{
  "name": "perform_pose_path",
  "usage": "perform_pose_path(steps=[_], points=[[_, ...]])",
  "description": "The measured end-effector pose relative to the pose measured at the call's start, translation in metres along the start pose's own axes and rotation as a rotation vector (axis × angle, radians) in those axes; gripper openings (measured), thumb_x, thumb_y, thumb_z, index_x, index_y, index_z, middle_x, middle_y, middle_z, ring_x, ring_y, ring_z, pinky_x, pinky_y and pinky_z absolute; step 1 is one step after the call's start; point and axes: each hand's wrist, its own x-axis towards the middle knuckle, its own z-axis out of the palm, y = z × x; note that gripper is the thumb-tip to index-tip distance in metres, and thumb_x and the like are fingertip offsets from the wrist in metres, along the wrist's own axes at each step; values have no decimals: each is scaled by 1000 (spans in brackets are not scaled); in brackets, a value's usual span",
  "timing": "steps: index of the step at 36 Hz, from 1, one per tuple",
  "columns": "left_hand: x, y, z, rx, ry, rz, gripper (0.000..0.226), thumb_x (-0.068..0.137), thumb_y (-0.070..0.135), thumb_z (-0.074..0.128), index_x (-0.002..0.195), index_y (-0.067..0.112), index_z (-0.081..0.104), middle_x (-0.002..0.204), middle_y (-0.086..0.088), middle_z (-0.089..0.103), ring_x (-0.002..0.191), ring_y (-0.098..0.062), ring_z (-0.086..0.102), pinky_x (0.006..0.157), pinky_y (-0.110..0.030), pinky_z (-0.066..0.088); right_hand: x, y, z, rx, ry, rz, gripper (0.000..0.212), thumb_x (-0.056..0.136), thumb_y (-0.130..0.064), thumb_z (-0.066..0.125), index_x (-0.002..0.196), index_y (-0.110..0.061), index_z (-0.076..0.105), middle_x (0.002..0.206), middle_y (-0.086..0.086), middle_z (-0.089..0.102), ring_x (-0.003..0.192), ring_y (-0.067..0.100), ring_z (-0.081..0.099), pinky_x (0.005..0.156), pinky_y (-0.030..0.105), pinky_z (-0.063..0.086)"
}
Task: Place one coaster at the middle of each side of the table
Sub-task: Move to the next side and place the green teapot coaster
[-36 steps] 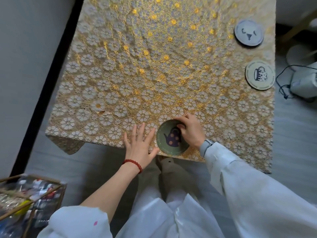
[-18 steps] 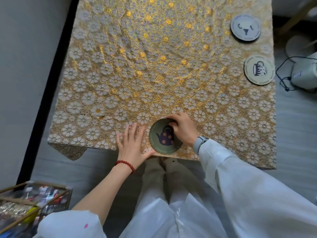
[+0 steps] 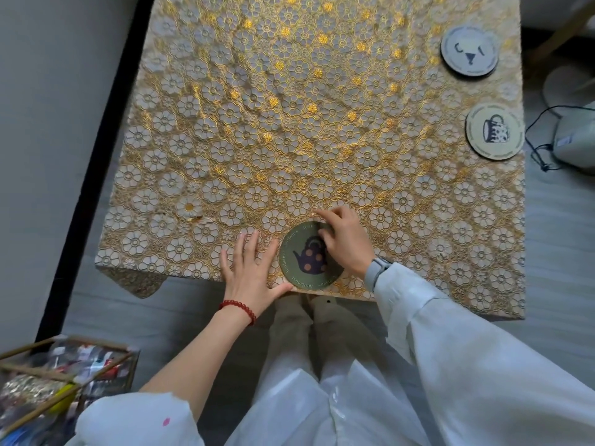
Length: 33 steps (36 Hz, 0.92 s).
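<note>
A green coaster [image 3: 304, 257] with a dark teapot picture lies flat near the middle of the table's near edge. My right hand [image 3: 346, 244] rests its fingers on the coaster's upper right rim. My left hand [image 3: 249, 268] lies flat and open on the cloth just left of the coaster, thumb touching its lower edge. A grey coaster [image 3: 468, 53] sits near the far right corner. A cream coaster [image 3: 494, 132] with a mug picture lies along the right edge. The table [image 3: 289, 130] wears a gold floral cloth.
A wire basket [image 3: 61, 381] full of small items stands on the floor at lower left. A white device [image 3: 576, 140] with a black cable sits on the floor right of the table. A wall runs along the left side.
The green coaster slid a little leftward along the near edge under my right hand. My left hand stayed flat beside it.
</note>
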Motion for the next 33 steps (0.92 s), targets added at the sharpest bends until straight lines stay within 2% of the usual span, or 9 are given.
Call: perform_pose_path(steps=[6, 9, 13, 17, 22, 27, 33], points=[[6, 0, -1, -17, -11, 7, 91, 65, 70, 56, 139, 36, 16, 155, -7, -1, 140, -28, -12, 109, -59, -7, -31, 26, -18, -18, 36, 17, 44, 89, -14, 47, 132, -12, 39, 119, 11, 50, 109, 19, 45, 93, 30, 43], [11, 0, -1, -8, -27, 13, 93, 63, 72, 56, 139, 39, 14, 155, -6, -4, 140, -27, -15, 108, -59, -8, -53, 41, -16, -144, -31, -10, 51, 87, -21, 51, 135, -13, 35, 124, 11, 47, 114, 20, 40, 98, 35, 40], [12, -1, 1, 5, -34, 18, 93, 63, 72, 56, 139, 42, 11, 155, -6, -7, 139, -27, -18, 107, -59, -10, -70, 50, -6, -275, -127, 2, 65, 81, -41, 56, 136, -23, 26, 135, 7, 36, 125, 23, 29, 103, 42, 32], [13, -1, 1, 30, -43, 21, 93, 64, 73, 54, 139, 41, 9, 154, -6, -9, 139, -28, -19, 106, -59, -11, -72, 47, 3, -308, -114, 37, 71, 79, -48, 57, 137, -23, 25, 138, 5, 32, 128, 24, 24, 106, 44, 28], [13, 1, -2, 91, -66, 21, 92, 66, 75, 48, 138, 42, 2, 154, -6, -11, 139, -29, -18, 108, -60, -5, -70, 41, 4, -356, -87, 51, 67, 80, -47, 57, 134, -22, 27, 137, 6, 34, 128, 25, 26, 103, 43, 31], [15, 1, -10, 129, -99, 25, 91, 64, 76, 49, 137, 44, 4, 154, -6, -5, 140, -31, -11, 109, -61, 4, -70, 34, 4, -398, -106, 66, 64, 81, -44, 56, 132, -22, 26, 135, 6, 35, 125, 25, 28, 101, 43, 34], [21, -8, -32, 102, -247, 76, 79, 74, 62, 52, 137, 43, 9, 155, -1, -5, 141, -28, -7, 111, -57, 11, -60, 14, -10, -509, -161, 106, 39, 84, -37, 44, 117, -16, 41, 119, 7, 48, 108, 25, 44, 92, 40, 41]])
